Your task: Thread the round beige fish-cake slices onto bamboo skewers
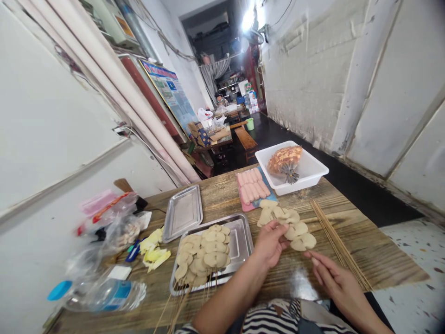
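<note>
My left hand [273, 242] is closed, thumb and fingers pinching the edge of pale beige oval slices [298, 229]. Those slices hang overlapped in a row, threaded on a skewer. In a pinch, my right hand [330, 273] grips the thin bamboo skewer [308, 252] just below the lowest slice. More loose pale slices [266, 214] lie behind my left fingers, by the pack of pink sausages [252, 185]. To the left, a metal tray [245, 236] carries a pile of skewered slices [203, 253], their sticks pointing toward me.
Bare bamboo skewers [339, 241] lie along the right side. A white tub [314, 172] with bundled reddish skewers [285, 160] stands at the back. A second metal tray [183, 212], yellow crumpled gloves [155, 250], plastic bags [121, 229] and a water bottle [113, 295] are at left.
</note>
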Demonstrator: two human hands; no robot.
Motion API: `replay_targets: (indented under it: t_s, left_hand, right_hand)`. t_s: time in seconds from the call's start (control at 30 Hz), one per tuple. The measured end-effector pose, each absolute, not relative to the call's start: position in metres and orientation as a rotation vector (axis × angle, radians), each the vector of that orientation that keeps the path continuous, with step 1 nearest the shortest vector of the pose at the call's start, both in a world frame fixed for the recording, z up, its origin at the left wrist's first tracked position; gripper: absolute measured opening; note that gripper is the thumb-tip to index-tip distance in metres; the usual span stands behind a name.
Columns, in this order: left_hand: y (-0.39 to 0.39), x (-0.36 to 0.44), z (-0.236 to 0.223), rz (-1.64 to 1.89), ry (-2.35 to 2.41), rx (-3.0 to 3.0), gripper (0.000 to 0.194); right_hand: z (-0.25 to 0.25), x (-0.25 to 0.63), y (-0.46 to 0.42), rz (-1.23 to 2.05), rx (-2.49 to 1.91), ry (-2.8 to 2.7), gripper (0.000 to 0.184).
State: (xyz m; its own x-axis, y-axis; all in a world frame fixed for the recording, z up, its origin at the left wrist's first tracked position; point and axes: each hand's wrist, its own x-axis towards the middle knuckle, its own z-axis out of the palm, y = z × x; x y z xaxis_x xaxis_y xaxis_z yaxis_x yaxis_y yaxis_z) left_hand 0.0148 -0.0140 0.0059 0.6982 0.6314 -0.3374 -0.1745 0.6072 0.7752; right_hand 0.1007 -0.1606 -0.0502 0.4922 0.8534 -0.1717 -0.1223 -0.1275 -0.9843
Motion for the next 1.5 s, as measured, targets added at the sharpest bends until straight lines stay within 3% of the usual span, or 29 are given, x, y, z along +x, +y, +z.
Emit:
replay_targets:
  t_s: [0.27,0.4,0.63,1.23,1.5]
  left_hand:
    - [-0.009,0.013,-0.001,0.443,0.656,0.675,0.030]
    - [-0.008,0.015,-0.002,0.443,0.606,0.578,0.024]
    - [-0.010,0.018,0.004,0.509,0.625,0.674,0.029]
    - [-0.033,0.018,0.004,0.471,0.480,0.666,0.034]
    - [-0.050,0.020,-0.011,0.421,0.558,0.642,0.025]
  right_hand:
    - [-0.050,0.097,-0.160,1.116,-1.385,-0.530,0.050]
    - [-0.049,0.093,-0.160,1.111,-1.409,-0.501,0.050]
    - [-0.051,0.090,-0.160,1.083,-1.446,-0.643,0.052]
    - [-0.047,0.092,-0.155,0.966,-1.459,-0.580,0.043]
    - [-0.052,0.087,-0.148,0.929,-1.495,-0.646,0.030]
